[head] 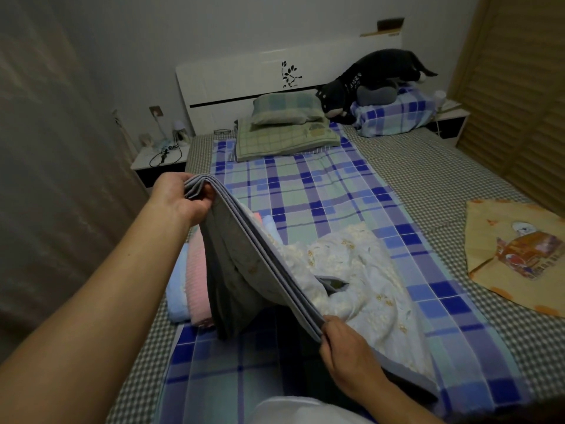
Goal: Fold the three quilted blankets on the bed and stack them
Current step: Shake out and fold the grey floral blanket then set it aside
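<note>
Left hand (180, 197) and right hand (345, 347) pinch layered grey quilted blanket (244, 264) edges.

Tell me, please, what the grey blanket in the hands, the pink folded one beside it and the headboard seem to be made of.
Grey blanket: soft matte fabric, probably cotton or a blend; it bends in limp layers between the left hand and right hand.
Pink blanket: ribbed or waffle textile, likely cotton.
Headboard: glossy white panel, perhaps lacquered board; it reflects light.
</note>
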